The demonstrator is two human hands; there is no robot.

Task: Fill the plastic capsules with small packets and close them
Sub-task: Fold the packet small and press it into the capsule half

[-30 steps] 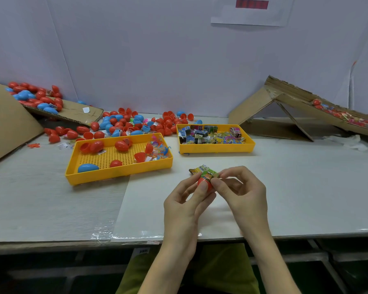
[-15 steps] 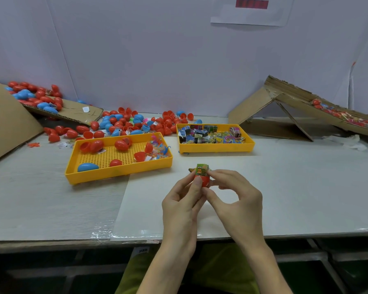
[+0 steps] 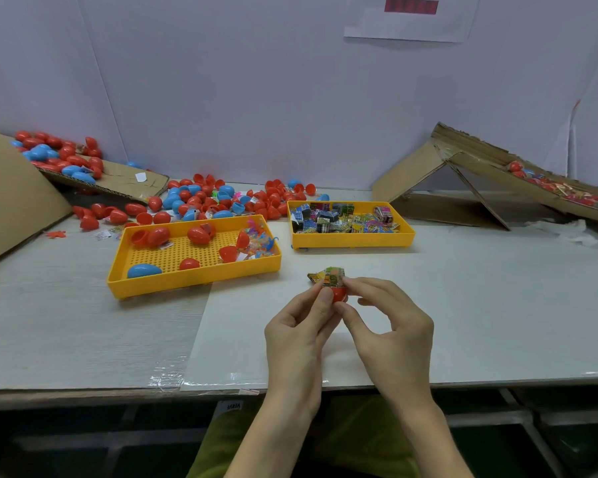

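Between the hands, the left hand (image 3: 299, 327) pinches a red capsule half (image 3: 339, 295) while the right hand (image 3: 392, 327) pinches a packet (image 3: 330, 276) at its mouth — apparently only partly in. Tuck the corners inward, then press straight down — otherwise closing may jam.

Soft, even light falls from above, fairly bright, and gives the wall (image 3: 256, 98) a pale bluish-violet cast. Shadows are weak and blurred at the edges: a thin dark band on the counter (image 3: 497, 305) under the front of the left tray (image 3: 194, 288) and under the right tray (image 3: 353, 241). Clear tape (image 3: 166, 379) at the counter's front edge catches small white glints. Below the counter it is dim. The wide lens bows the counter's edge and leans the wall seams outward. The red mark (image 3: 411, 5) on the paper (image 3: 411, 25) at the top is blurred, and the small things on the cardboard ramp (image 3: 497, 167) at far right smear together.
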